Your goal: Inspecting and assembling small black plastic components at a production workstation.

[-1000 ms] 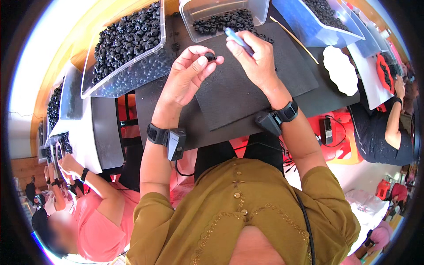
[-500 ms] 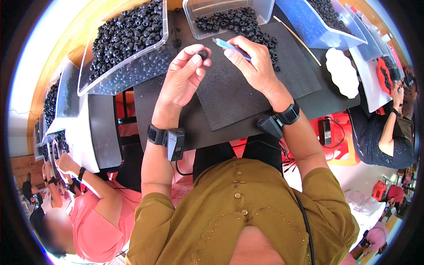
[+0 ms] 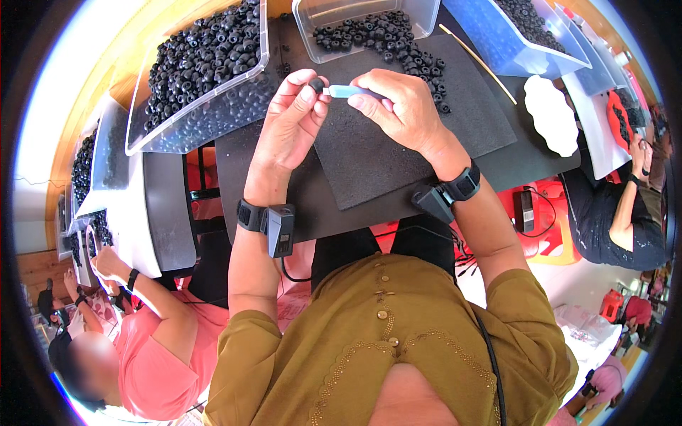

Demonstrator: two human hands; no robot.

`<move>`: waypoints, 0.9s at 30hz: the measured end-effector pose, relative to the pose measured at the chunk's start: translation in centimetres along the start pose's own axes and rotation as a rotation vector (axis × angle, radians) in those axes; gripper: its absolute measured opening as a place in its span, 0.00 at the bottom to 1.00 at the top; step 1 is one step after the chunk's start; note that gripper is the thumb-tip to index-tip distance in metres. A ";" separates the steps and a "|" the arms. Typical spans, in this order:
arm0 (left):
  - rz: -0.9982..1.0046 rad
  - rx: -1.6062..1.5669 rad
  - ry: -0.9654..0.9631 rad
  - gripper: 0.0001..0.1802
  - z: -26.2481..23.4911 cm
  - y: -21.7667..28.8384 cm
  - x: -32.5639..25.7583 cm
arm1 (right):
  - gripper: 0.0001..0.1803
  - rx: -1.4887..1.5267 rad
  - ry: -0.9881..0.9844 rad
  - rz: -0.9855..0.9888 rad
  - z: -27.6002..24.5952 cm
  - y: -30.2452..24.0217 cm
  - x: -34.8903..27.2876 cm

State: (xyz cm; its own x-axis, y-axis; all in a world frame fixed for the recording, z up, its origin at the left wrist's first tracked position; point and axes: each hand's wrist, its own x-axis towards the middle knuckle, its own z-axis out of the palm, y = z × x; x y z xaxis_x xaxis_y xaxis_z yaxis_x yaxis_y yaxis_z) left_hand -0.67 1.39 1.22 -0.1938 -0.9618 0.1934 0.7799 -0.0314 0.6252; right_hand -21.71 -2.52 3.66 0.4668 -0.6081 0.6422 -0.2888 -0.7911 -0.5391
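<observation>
**Head view: two hands meet over the dark mat**

Head view shows the left hand [image 3: 288,121] raised near the upper middle of the frame, its grip pinching a small black ring [image 3: 316,85] between thumb and fingertips. The right hand [image 3: 401,106] sits just beside it, its grip pressed together around a slim light-blue tool [image 3: 348,91] whose tip touches the ring. Both hands hover above a black foam mat [image 3: 398,156] lying on the dark bench [image 3: 234,163].

A loose pile of black rings [image 3: 419,64] spills across the mat's upper part from a clear tub [image 3: 362,18] at the top of the frame. A larger clear bin [image 3: 206,64] heaped with the same rings stands at the upper left. A white scalloped plate [image 3: 550,113] lies at the upper right. Another person in a pink top [image 3: 156,362] works at the lower left.
</observation>
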 end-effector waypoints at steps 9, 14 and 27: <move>0.021 0.055 0.017 0.11 0.0 -0.2 -0.1 | 0.13 -0.057 0.002 -0.005 0.2 0.1 -0.1; 0.030 0.080 0.027 0.10 0.1 -0.4 -0.1 | 0.13 -0.066 0.030 -0.038 0.3 0.3 -0.2; -0.006 0.017 -0.026 0.05 -0.1 -0.3 0.0 | 0.10 -0.013 0.036 -0.059 0.6 0.5 -0.2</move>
State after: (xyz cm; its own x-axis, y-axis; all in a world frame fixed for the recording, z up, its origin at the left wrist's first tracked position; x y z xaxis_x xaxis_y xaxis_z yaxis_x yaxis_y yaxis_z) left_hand -0.83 1.37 0.92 -0.2140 -0.9543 0.2085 0.7685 -0.0327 0.6391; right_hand -21.50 -2.76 2.90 0.4530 -0.5619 0.6922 -0.2721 -0.8265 -0.4928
